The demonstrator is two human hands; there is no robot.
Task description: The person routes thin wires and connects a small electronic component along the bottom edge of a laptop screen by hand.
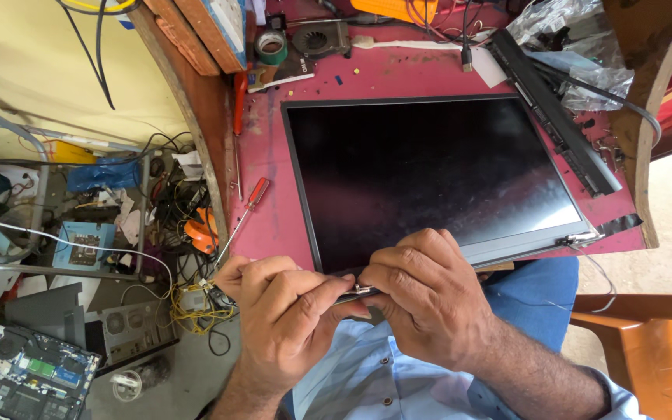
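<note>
Laptop screen panel: black, dark glass, lay flat on the red tabletop, its near edge overhanging toward the person's lap. A silver hinge bracket showed at its near right corner.

Left hand: fingers curled, thumb and forefinger pinched on a small metal piece at the panel's near edge (its exact kind could not be told).

Right hand: fingers bent and closed over the same edge, knuckles up, touching the metal piece and just beside the left hand.

Red-handled screwdriver: lay slanted on the tabletop, left of the panel. A second red-handled tool lay along the left border.

Long black strip: lay beyond the panel's right side, near clear plastic bags.

Roll of tape and cooling fan: far edge of the tabletop, side by side.

Opened laptop base: on the floor, lower left, among loose wires.

Orange chair: lower right.
</note>
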